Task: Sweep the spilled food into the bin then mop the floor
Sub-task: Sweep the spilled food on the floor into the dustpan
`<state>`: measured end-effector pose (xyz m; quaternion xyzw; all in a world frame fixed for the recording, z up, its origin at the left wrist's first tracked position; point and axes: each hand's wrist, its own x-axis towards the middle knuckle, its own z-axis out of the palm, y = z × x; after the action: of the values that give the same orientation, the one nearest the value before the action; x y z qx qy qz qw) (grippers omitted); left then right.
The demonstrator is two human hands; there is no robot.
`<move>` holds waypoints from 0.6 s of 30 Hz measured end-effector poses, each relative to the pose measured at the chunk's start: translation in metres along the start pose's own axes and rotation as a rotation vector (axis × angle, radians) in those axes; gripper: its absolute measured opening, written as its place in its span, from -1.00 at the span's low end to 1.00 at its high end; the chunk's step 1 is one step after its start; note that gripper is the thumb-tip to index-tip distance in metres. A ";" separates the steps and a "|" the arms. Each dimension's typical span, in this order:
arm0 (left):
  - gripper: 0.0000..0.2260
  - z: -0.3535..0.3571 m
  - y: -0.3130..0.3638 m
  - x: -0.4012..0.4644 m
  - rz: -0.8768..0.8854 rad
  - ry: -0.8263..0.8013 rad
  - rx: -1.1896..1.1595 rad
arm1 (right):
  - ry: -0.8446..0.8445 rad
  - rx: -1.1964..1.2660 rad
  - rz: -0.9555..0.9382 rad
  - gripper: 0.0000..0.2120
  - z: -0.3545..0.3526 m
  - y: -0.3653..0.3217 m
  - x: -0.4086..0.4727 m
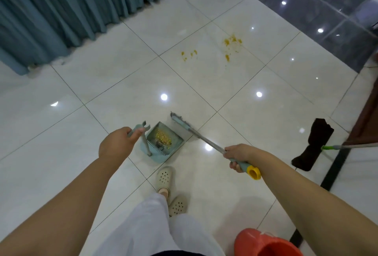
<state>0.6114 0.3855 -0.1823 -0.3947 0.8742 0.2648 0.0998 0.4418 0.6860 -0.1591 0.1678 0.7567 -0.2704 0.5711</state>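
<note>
My left hand [119,140] grips the top of the upright handle of a light-blue dustpan [163,149]. A heap of yellow food crumbs [162,136] lies inside the pan, which stands on the white tiled floor in front of my feet. My right hand [238,156] holds the grey broom handle [206,140] near its blue and yellow end. The broom head [181,121] sits just right of the pan. Yellow food stains [232,43] and smaller yellow spots [189,54] mark the floor farther ahead.
A mop with a dark brown cloth [313,145] and green fitting lies on the floor at right. An orange-red bucket [266,243] stands at the bottom right. Teal curtains [71,6] hang along the left; a dark glossy strip [319,10] and brown furniture [368,120] border the right.
</note>
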 end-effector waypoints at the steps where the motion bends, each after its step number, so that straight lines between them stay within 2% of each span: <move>1: -0.50 -0.002 -0.003 -0.003 -0.007 0.004 0.000 | 0.013 -0.005 0.004 -0.90 0.001 -0.002 0.005; 5: -0.50 -0.005 -0.018 -0.011 -0.021 0.008 0.005 | 0.052 -0.030 0.012 -0.75 0.015 -0.006 0.028; 8: -0.51 -0.002 -0.028 -0.014 -0.014 -0.025 0.017 | 0.018 -0.030 0.024 -0.70 0.037 -0.003 0.033; 15: -0.50 0.002 -0.042 -0.012 0.006 -0.014 0.038 | -0.108 -0.057 0.076 -0.78 0.073 0.005 0.018; 18: -0.51 -0.001 -0.043 -0.007 0.042 -0.039 0.076 | -0.122 -0.039 0.096 -0.90 0.068 -0.003 0.004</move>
<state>0.6478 0.3659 -0.1950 -0.3668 0.8896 0.2412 0.1259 0.4920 0.6424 -0.1758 0.1760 0.7168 -0.2377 0.6315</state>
